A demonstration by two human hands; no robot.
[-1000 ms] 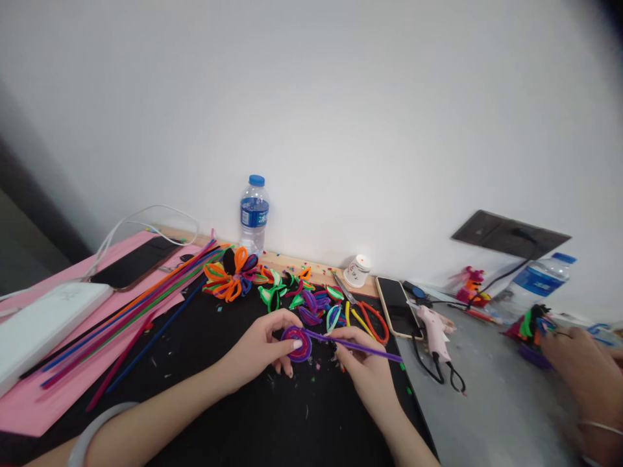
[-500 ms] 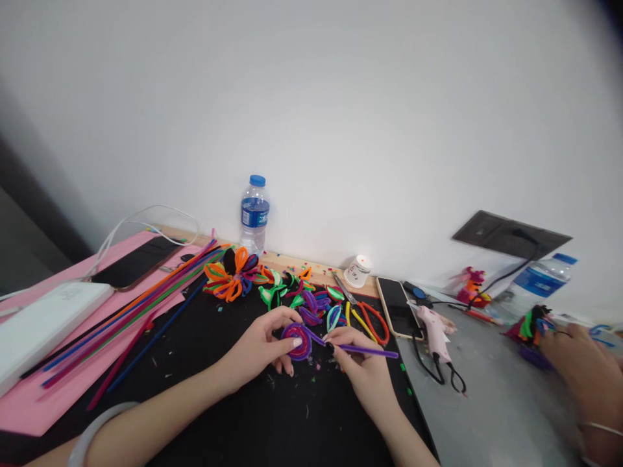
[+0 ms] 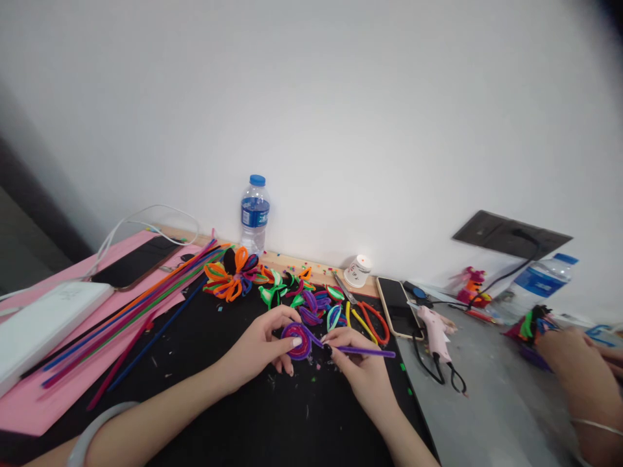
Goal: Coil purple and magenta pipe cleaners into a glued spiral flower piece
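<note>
Between thumb and fingers, my left hand (image 3: 270, 342) pinches a flat coil of purple and magenta pipe cleaner (image 3: 298, 342). A purple pipe cleaner (image 3: 367, 351) runs from the coil's right side through my right hand (image 3: 357, 357), whose thumb and fingers are closed on it, and its free end sticks out to the right. Just beyond my hands lie several leaf-shaped loops of pipe cleaner (image 3: 311, 306) in purple, green and other colours. Farther left sits an orange pipe-cleaner flower (image 3: 236, 275) with some blue and green loops.
Long loose pipe cleaners (image 3: 131, 301), a phone (image 3: 139, 263) and a white box (image 3: 53, 327) are left. Behind stand a water bottle (image 3: 255, 217) and a paper cup (image 3: 357, 271). Scissors (image 3: 374, 323), another phone (image 3: 396, 305) and a pink glue gun (image 3: 437, 334) lie right, near another person's hand (image 3: 572, 357).
My right hand has shifted slightly left with the purple pipe cleaner, and the strand by the coil bows more. At far right, the other person's hand has moved a little.
</note>
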